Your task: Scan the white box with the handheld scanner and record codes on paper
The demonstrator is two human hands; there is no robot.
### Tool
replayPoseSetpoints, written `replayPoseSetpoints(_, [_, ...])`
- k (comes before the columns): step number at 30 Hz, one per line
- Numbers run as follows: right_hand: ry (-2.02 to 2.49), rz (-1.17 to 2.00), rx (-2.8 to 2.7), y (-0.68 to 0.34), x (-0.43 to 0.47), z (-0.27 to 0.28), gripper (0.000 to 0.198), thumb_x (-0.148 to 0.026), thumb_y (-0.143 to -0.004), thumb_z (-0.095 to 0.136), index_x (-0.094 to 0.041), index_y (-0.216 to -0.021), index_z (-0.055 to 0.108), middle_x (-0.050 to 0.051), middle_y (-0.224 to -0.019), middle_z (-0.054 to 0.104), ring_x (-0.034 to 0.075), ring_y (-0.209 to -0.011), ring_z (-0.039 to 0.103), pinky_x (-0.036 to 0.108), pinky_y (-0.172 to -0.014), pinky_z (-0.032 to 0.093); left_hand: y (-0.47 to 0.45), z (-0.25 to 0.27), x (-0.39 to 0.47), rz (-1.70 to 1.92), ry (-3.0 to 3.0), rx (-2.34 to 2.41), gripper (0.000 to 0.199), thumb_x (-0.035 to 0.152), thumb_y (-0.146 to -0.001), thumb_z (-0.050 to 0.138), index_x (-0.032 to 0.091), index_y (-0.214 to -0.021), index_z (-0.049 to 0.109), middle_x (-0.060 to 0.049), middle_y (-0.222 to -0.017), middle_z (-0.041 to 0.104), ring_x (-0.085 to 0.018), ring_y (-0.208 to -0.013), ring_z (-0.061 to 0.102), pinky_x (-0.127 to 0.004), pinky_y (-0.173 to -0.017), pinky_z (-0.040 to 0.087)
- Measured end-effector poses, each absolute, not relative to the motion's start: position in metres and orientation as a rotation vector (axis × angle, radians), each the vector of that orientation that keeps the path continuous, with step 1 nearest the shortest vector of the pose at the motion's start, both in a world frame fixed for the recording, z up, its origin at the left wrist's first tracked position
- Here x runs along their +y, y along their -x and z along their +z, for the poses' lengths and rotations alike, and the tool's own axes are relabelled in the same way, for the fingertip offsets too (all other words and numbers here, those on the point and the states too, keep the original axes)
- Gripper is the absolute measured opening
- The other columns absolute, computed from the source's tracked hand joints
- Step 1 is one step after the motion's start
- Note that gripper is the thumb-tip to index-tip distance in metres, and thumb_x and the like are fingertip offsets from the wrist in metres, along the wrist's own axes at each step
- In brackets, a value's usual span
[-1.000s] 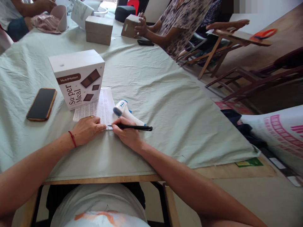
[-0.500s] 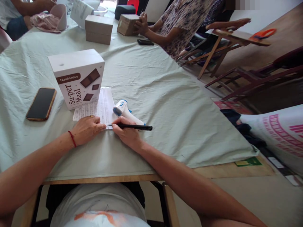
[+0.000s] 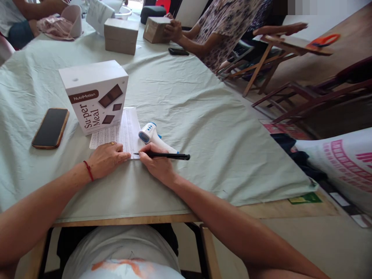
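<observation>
A black pen (image 3: 171, 156) is pinched in my right hand (image 3: 158, 164), its tip at the lower right of a printed sheet of paper (image 3: 129, 128). My left hand (image 3: 106, 159) lies flat across the sheet's lower edge, fingers stretched toward the pen tip. Standing on the back part of the sheet is a white NutriMotion box (image 3: 95, 97), which hides some of the print. A white and blue infrared thermometer (image 3: 151, 133) rests just beyond my right hand, partly covered by it. To the left of the box lies a phone (image 3: 50, 128) in a brown case.
A pale green cloth (image 3: 197, 116) covers the table. Farther back stands a cardboard box (image 3: 121, 37); another person's hands hold a second carton (image 3: 155, 30) beside a dark phone (image 3: 178, 51). A pink cloth (image 3: 55, 27) lies at the far left. Wooden chairs (image 3: 290, 97) stand to the right.
My right hand and the pen have shifted slightly to the right along the sheet. My left hand stays in place.
</observation>
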State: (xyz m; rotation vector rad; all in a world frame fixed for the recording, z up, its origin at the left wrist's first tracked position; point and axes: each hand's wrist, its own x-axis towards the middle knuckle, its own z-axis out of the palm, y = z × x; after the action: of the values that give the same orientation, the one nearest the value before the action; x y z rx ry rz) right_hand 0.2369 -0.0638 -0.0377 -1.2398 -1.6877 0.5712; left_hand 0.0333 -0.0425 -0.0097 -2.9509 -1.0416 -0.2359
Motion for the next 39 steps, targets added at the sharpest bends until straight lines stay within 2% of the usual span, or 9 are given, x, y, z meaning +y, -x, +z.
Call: replayPoseSetpoints(39, [1.259,0.611,-1.646,-0.2354,-0.0642,-0.0368,0.011,-0.025,-0.074,0.055,-0.023,-0.063,0.056,-0.002,-0.056,0.054,0.013,-0.052,0.051,0.027,-0.053,0.045,-0.0340,-0.0073,-0.0434,-0.209,2.967,-1.063,0.031,0.032,-0.101,0.040,0.025,-0.099,0.070,-0.004,-0.079,0.058,-0.016,-0.070,0.051,-0.027,-0.055,0.028])
